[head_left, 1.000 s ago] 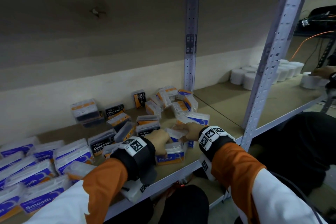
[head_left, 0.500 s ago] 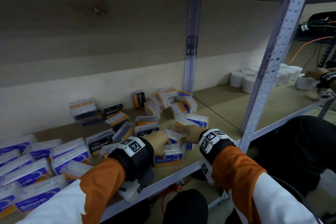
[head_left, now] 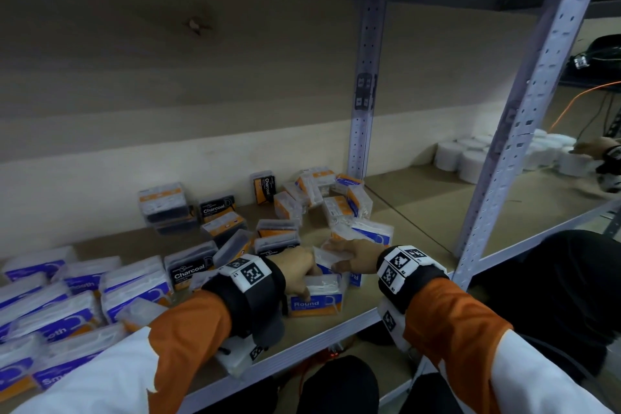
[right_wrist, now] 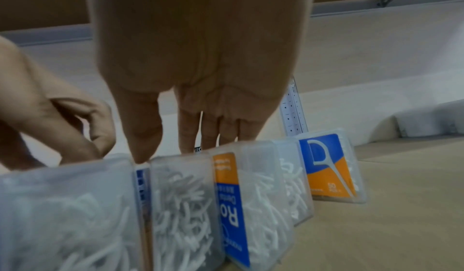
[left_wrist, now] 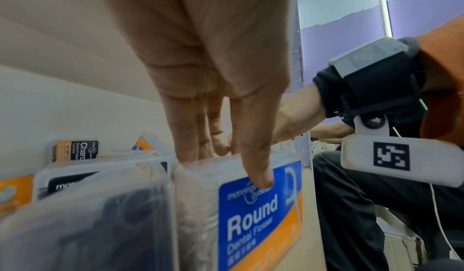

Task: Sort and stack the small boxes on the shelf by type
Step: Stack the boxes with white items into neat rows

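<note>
Near the shelf's front edge stands a clear box [head_left: 316, 297] of white flossers with a blue-and-orange "Round" label [left_wrist: 253, 215]. My left hand [head_left: 307, 281] pinches its top, thumb [left_wrist: 256, 166] on the label and fingers behind. Right behind it is a second Round box [head_left: 331, 255] [right_wrist: 185, 200], which my right hand [head_left: 334, 259] [right_wrist: 163, 152] grips along the top edge, thumb in front and fingers over the back. More Round boxes [right_wrist: 328, 166] lean beside it.
Purple "Smooth" boxes [head_left: 67, 323] crowd the left. Black "Charcoal" boxes [head_left: 190, 271] and orange-labelled boxes [head_left: 336, 198] lie scattered mid-shelf. A grey upright post [head_left: 364, 111] stands behind, another [head_left: 510, 145] at the front right. White rolls [head_left: 470, 158] and another person's hand [head_left: 598, 148] are beyond.
Both hands stay on the two Round boxes at the shelf front. Only the head view has drifted slightly.
</note>
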### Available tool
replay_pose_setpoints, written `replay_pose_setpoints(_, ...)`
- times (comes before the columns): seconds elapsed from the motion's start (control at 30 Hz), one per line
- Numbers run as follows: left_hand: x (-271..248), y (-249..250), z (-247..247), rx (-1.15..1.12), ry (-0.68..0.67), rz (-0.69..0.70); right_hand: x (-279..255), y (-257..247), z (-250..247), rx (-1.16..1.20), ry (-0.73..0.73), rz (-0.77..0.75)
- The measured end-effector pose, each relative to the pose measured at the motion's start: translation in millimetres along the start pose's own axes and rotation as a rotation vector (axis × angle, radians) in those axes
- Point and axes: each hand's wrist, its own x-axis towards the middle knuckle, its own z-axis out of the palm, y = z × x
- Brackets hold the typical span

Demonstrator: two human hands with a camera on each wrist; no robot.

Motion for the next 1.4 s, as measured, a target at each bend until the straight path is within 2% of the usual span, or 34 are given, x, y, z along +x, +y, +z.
replay_pose_setpoints(0.2,0,-3,0,0.017,-0.009,0.030,3,-1,-15,-0.134,-0.015,-0.046)
replay_pose_setpoints(0.43,3,-9,-11,0.073,-0.077,0.072,9,-7,-61,-0.145,0.150,-0.119)
replay_pose_setpoints(0.57,7,-19,-22,0.053,-0.136,0.121,25,2,-86,-0.203,0.226,-0.098)
replay_pose_setpoints(0.73,10,-47,-51,0.129,-0.163,0.104,55,22,-105,-0.345,0.270,-0.027)
replay_pose_setpoints(0.9,17,-91,-80,0.200,-0.143,-0.020,86,42,-113,-0.450,0.249,0.130)
replay_pose_setpoints(1.07,29,-140,-93,0.235,-0.172,-0.228,117,52,-118,-0.386,0.216,0.230)
replay_pose_setpoints(1.23,40,-182,-93,0.238,-0.248,-0.326,147,66,-114,-0.287,0.220,0.276)
replay_pose_setpoints(1.4,53,-215,-77,0.229,-0.334,-0.549,166,75,-107,-0.232,0.223,0.262)
